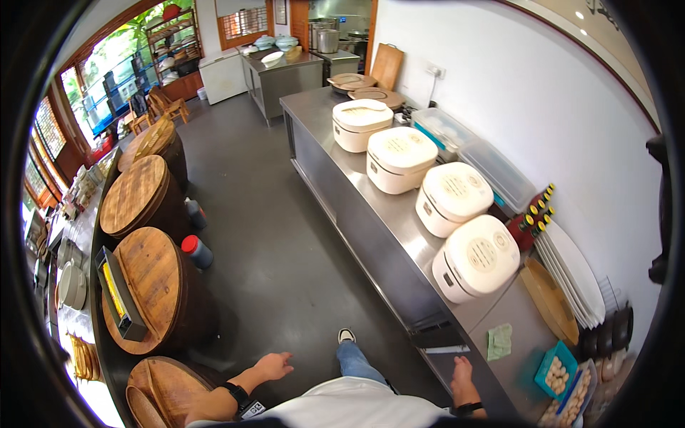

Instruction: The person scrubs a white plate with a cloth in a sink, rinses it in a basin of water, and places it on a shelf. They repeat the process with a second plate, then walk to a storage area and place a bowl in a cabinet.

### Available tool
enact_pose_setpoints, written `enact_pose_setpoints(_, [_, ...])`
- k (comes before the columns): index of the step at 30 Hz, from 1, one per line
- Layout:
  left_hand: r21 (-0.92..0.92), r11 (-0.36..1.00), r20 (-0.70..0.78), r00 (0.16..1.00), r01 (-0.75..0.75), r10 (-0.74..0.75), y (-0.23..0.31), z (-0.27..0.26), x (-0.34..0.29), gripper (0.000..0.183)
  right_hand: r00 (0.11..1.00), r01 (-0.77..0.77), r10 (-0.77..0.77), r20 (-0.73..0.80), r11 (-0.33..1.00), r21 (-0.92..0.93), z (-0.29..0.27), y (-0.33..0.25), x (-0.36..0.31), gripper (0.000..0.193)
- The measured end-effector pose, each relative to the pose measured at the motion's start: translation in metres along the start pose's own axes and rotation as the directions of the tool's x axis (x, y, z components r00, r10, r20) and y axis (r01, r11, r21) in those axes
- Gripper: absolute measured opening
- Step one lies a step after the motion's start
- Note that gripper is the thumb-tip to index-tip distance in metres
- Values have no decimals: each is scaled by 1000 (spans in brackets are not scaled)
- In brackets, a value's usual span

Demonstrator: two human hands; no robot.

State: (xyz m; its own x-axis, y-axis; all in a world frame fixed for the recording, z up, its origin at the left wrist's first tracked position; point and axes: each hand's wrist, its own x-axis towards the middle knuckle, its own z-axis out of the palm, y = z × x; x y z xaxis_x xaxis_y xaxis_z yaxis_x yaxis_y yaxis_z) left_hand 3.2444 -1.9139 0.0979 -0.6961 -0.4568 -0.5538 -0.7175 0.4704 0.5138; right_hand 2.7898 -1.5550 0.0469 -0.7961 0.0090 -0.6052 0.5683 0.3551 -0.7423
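Observation:
My left hand [275,366] hangs over the grey floor beside the wooden-lidded barrels, its fingers stretched out and holding nothing. A dark band circles that wrist. Low at the right, my right hand [462,371] is by the front edge of the steel counter [492,314], its fingers loosely bent, with no object seen in it. The dark band on this wrist is partly cut off. Nearest to the right hand on the counter lies a folded green cloth [499,342]. Farther along stand several cream rice cookers with lids down, the closest rice cooker [477,258] just beyond the cloth.
Along the left, barrels with round wooden lids [146,285] line another counter; a red-capped bottle [197,252] stands on the floor. At the right are a teal basket of eggs [556,371], a wooden tray [548,303], white oval platters [571,274] and yellow-capped bottles [529,221].

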Motion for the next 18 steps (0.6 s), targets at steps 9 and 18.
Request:
enact_pose_setpoints(9, [-293,731,4,765,616,-644,-129,32,21,48,899,400,-302,317,861,-315,199,-104,55,46])
enact_pose_setpoints(18, [-522,441,131,579,731,-805,-156,-14,58,48,607,795,-555,569,436,-423,446,-223,69,55])
